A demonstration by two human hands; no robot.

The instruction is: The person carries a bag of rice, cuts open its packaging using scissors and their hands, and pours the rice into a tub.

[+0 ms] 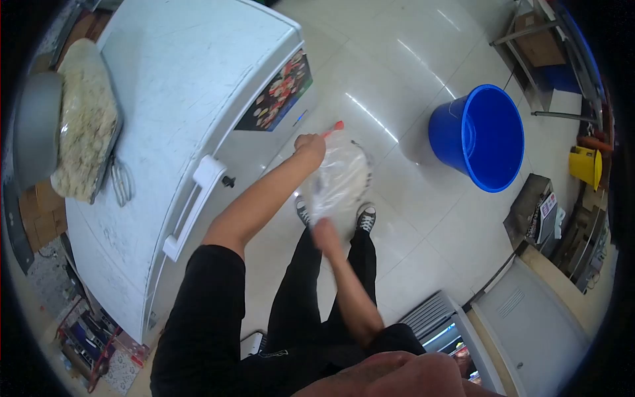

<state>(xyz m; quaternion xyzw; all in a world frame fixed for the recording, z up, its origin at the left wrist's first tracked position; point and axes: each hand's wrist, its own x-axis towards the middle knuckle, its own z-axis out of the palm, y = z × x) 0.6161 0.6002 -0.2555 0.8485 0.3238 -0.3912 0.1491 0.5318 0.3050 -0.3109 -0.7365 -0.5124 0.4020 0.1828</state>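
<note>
A translucent plastic bag point(340, 175) with pale contents hangs before my legs, over the floor. My left hand point(309, 151) is closed at its upper edge, where a red strip point(334, 128) sticks out past the fingers. Lower down, my right hand point(324, 235) is closed at the bag's near edge; motion blurs its fingers. Just what part of the bag sits inside each fist is hidden.
To the left stands a white chest freezer point(165, 79) with a handle point(195, 206). On its lid are a large bag of pale crumbly stuff point(86, 126), a grey tub point(36, 129) and a wire utensil point(120, 182). A blue bucket point(446, 126) stands on the tiles at right.
</note>
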